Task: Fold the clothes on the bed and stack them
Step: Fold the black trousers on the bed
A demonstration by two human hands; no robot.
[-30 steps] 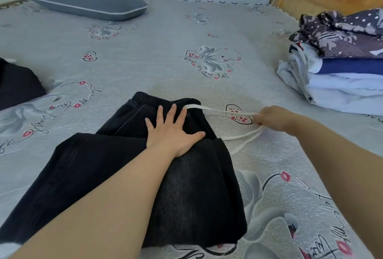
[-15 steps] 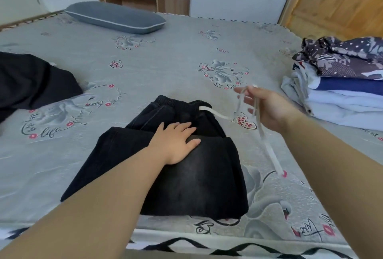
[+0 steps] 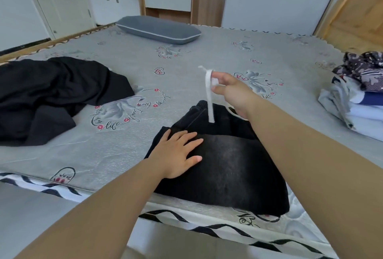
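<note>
The grey swan-printed bed [image 3: 207,55] fills the frame. The folded black denim trousers [image 3: 228,167] lie at lower centre under the flat, relaxed left hand [image 3: 176,155]. The right hand [image 3: 232,91] has lifted their white flat drawstring [image 3: 209,97] off the sheet, pinched, probably for tucking in. No containers show.

Bright, even daylight; soft shadows. Wide-angle bending at the edges. Slight blur around the right hand's fingers [image 3: 215,76].
</note>
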